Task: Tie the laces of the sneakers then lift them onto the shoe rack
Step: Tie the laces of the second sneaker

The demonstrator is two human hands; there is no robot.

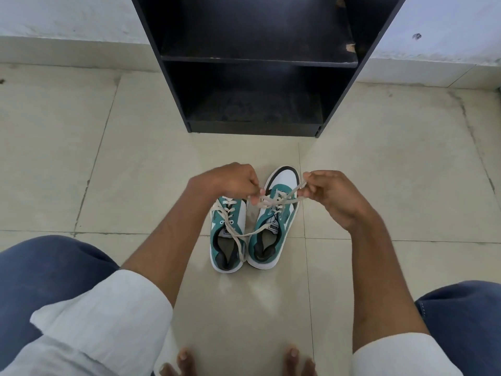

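Two teal and white sneakers stand side by side on the floor, toes pointing away from me. Over the right sneaker (273,226) my left hand (230,179) pinches one end of its cream lace (271,200). My right hand (328,194) pinches the other end, and the lace runs taut between them above the tongue. The left sneaker (226,234) has loose laces (234,234) trailing across its opening and onto the right shoe. The black shoe rack (257,63) stands just beyond the shoes, with dark shelves in it.
Pale floor tiles (108,158) surround the shoes. A white wall with a low ledge (54,31) runs behind the rack. My blue-trousered knees (40,272) flank the view, and my bare toes (184,359) show at the bottom edge.
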